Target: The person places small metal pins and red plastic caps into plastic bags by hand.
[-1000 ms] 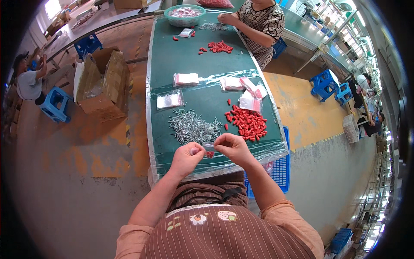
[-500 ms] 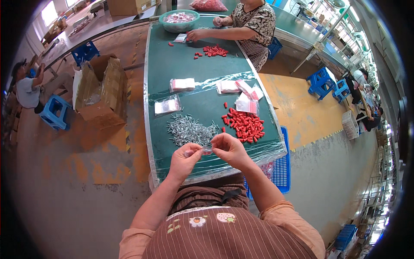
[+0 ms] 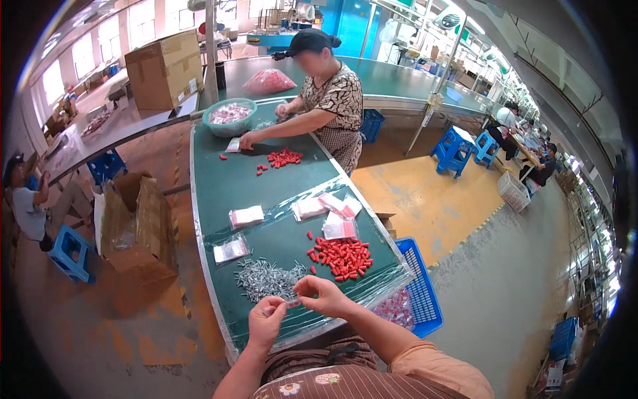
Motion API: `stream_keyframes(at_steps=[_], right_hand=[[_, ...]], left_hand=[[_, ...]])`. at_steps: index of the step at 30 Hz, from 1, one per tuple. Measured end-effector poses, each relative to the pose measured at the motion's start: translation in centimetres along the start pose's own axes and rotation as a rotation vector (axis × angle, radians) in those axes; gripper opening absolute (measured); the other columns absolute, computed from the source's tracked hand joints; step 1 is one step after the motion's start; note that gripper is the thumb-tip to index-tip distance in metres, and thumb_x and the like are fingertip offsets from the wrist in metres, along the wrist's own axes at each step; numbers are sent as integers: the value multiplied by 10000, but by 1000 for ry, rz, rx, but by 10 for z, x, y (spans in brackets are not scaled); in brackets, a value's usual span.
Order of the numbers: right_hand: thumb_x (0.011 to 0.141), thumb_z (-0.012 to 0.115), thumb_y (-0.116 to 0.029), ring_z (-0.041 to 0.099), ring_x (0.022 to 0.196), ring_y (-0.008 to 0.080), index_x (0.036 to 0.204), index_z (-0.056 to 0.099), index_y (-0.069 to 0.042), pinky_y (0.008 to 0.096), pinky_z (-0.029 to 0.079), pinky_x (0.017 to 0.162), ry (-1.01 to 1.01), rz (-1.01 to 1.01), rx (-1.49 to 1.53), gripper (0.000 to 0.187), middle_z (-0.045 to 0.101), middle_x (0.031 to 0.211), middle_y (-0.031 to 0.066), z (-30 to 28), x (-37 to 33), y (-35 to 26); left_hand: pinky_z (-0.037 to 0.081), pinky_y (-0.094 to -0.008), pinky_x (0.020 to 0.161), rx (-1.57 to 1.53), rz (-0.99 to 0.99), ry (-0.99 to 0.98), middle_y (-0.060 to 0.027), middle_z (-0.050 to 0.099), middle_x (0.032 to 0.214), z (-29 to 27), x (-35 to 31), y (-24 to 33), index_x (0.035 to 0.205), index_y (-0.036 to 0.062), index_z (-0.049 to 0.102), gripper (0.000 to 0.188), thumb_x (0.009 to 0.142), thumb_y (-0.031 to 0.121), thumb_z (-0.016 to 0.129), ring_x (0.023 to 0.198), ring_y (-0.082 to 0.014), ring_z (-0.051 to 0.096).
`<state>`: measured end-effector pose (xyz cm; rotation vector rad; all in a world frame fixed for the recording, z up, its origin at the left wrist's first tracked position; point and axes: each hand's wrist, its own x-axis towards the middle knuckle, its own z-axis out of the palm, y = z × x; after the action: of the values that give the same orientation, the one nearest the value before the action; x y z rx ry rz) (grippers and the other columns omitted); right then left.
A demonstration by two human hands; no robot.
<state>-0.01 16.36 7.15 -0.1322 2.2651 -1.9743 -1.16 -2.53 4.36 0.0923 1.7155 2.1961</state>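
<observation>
Both the left hand (image 3: 266, 322) and right hand (image 3: 320, 296) pinch a small clear bag (image 3: 292, 303), as before, over the table (image 3: 216, 176) near the metal pins (image 3: 264, 276); a co-worker's hand (image 3: 248, 140) now reaches a white packet (image 3: 233, 145).

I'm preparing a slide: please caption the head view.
Over a green table, the left hand and right hand pinch a small clear bag near silvery metal pieces and red pieces.

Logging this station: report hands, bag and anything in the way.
Left hand and right hand pinching small clear bag between them. Silver pieces just beyond, red pieces beyond right hand. Nothing visibly blocking.
</observation>
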Motion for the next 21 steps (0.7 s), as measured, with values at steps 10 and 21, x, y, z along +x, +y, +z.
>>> stream_keyframes(at_steps=[10, 21], right_hand=[[824, 654, -44, 566, 819, 77, 1055, 551, -16, 243, 473, 753, -58, -25, -59, 255, 596, 886, 20, 2, 8, -4], [852, 641, -98, 577, 762, 98, 984, 581, -8, 251, 476, 697, 17, -19, -59, 171, 625, 845, 41, 3, 1, -4]], left_hand=[[295, -147, 514, 47, 36, -54, 91, 503, 687, 10, 6, 11, 861, 22, 647, 25, 861, 10, 624, 590, 19, 385], [321, -149, 531, 58, 33, -8, 68, 541, 711, 5, -1, 15, 865, 17, 642, 28, 867, 12, 614, 613, 10, 423]])
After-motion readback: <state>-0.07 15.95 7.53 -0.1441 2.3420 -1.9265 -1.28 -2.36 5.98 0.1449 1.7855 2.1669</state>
